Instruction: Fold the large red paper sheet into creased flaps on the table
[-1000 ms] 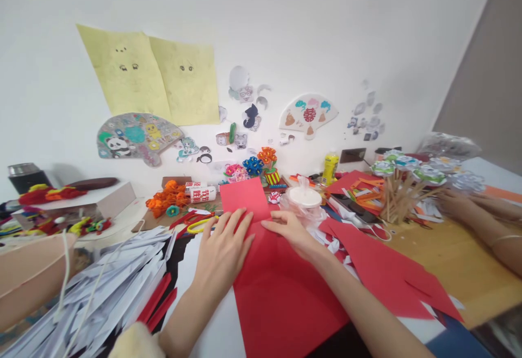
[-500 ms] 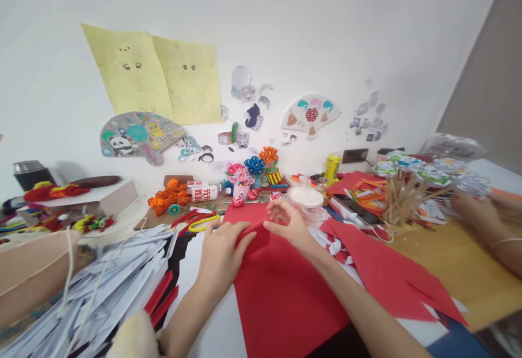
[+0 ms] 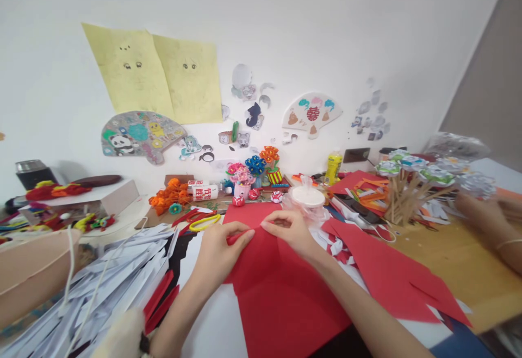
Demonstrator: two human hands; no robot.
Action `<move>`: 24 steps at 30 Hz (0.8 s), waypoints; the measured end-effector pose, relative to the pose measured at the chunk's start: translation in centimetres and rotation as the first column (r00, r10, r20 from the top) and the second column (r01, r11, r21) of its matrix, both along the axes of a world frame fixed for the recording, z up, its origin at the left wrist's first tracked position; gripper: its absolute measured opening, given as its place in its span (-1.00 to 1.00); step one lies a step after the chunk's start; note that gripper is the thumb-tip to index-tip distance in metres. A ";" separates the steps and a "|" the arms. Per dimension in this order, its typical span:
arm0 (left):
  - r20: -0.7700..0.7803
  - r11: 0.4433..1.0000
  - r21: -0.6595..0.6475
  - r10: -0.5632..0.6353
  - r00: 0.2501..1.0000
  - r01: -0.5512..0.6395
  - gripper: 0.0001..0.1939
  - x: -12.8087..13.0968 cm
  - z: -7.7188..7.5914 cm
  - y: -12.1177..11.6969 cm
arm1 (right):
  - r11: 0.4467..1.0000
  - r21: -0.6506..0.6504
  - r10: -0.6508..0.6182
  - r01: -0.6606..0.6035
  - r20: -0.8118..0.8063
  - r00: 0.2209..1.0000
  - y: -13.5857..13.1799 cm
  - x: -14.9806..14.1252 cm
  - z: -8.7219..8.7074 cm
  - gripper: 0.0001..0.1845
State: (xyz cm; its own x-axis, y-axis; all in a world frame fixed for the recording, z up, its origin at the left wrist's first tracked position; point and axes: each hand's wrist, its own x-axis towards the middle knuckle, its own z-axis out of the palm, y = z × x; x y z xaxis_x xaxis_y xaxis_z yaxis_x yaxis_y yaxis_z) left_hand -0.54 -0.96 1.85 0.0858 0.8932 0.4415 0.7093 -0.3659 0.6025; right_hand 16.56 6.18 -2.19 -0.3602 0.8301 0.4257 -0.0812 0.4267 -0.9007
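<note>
A large red paper sheet (image 3: pixel 285 298) lies on the table in front of me. My left hand (image 3: pixel 216 254) and my right hand (image 3: pixel 291 232) meet over its far part, each pinching the top edge of a flap folded back toward me. The fold's upper edge runs between my fingertips near the sheet's middle. Just behind my right hand stands a white lidded plastic cup (image 3: pixel 308 199).
A heap of white paper strips (image 3: pixel 101 287) lies left. More red paper (image 3: pixel 391 276) lies right on the wooden table (image 3: pixel 448 260). Another person's hand (image 3: pixel 481 211) works at far right by paper flowers on sticks (image 3: pixel 403 184). Yellow-handled scissors (image 3: pixel 199 221), glue and craft flowers sit behind.
The sheet's far end stood up behind my hands a second ago; it is now folded down toward me, and both hands have gone from lying flat to pinching its edge.
</note>
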 end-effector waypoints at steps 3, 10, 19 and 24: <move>0.044 0.998 -0.045 -0.031 0.999 0.033 -0.76 0.4 0.1 -0.1 | 1.000 0.000 0.006 -0.006 0.028 1.000 0.0 -0.1 -0.1 -0.76; 0.150 0.979 -0.181 -0.069 0.986 0.096 -0.72 1.2 0.1 -0.3 | 0.993 -0.025 0.115 -0.113 0.128 0.985 -0.1 0.0 0.0 -0.72; 0.038 0.944 -0.318 -0.079 0.996 0.087 -0.59 -1.0 -0.9 0.8 | 0.998 -0.002 0.061 -0.061 0.155 0.986 1.1 0.8 -0.6 -0.61; -0.061 0.965 -0.246 -0.108 0.992 0.089 -0.58 -1.6 -0.8 1.0 | 0.997 -0.013 0.073 -0.071 0.170 0.983 1.1 0.6 -0.7 -0.56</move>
